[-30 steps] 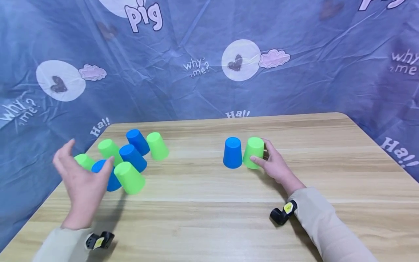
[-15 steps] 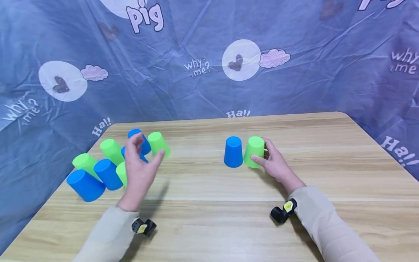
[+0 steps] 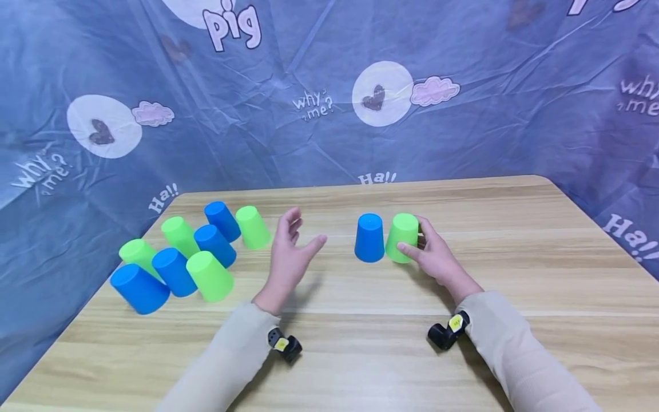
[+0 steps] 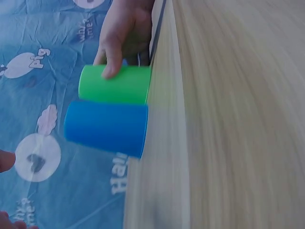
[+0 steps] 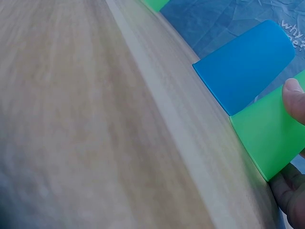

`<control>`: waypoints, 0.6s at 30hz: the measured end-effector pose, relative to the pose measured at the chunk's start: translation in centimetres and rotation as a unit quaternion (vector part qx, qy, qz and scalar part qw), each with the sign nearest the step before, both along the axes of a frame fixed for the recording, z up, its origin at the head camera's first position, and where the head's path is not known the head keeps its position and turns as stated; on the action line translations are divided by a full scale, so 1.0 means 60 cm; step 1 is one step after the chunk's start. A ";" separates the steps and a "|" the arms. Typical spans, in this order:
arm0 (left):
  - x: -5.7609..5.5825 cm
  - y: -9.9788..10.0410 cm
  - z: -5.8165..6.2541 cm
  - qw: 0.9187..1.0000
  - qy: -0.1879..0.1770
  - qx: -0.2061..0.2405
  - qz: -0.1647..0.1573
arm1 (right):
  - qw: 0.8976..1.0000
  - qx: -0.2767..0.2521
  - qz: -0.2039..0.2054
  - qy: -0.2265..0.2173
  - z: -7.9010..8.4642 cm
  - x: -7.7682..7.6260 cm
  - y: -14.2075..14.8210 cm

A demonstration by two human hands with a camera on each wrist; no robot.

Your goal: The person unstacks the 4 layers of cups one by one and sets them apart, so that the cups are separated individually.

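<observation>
Toward the right of the table in the head view, my right hand (image 3: 436,257) grips an upside-down green cup (image 3: 401,239), thumb on its near side. Close beside it on the left stands an upside-down blue cup (image 3: 369,238). In the right wrist view the thumb (image 5: 294,99) lies on the green cup (image 5: 271,131), and the blue cup's rim comes right up to it. My left hand (image 3: 288,257) holds nothing, its fingers and thumb spread apart, between the blue cup and the group of cups on the left. Only bits of its fingertips show in the left wrist view.
Several upside-down blue and green cups stand in a loose cluster at the table's left, among them a green cup (image 3: 253,228), a nearer green one (image 3: 209,276) and a blue one (image 3: 139,289). A blue printed cloth (image 3: 309,143) hangs behind the wooden table (image 3: 360,355).
My left hand has swung right, away from over the left cups to the middle of the table, uncovering them. My right hand still holds the green cup in the same place.
</observation>
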State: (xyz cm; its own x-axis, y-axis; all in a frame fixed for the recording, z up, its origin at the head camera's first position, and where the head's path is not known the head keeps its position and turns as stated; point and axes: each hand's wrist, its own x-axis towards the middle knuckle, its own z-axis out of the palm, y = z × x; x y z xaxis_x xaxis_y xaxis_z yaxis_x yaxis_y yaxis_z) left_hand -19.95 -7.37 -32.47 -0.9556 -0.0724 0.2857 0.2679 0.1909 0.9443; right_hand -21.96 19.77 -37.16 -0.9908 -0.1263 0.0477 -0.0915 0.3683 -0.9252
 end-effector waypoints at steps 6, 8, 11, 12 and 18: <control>-0.015 0.034 -0.018 0.999 -0.027 0.019 -0.024 | 1.000 -0.001 0.002 0.000 0.001 -0.002 0.003; -0.017 0.042 -0.021 0.999 -0.032 0.032 -0.022 | 1.000 -0.001 0.001 0.002 0.001 -0.002 0.003; -0.020 0.056 -0.022 0.998 -0.037 0.047 -0.021 | 1.000 0.002 -0.002 0.003 0.000 -0.001 0.002; -0.020 0.061 -0.021 0.998 -0.040 0.049 -0.024 | 1.000 0.002 -0.003 0.004 0.000 -0.001 0.002; -0.029 0.090 -0.027 0.994 -0.085 0.039 -0.053 | 1.000 0.004 -0.008 0.007 -0.003 0.000 0.001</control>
State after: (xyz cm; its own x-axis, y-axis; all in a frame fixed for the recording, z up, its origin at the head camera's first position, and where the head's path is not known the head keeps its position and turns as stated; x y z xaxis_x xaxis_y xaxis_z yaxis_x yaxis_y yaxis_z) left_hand -21.69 -1.96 -34.08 -0.9931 0.0166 0.1160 0.1170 0.0946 0.9886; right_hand -21.96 19.83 -37.32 -0.9919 -0.1118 0.0604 -0.0985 0.3763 -0.9213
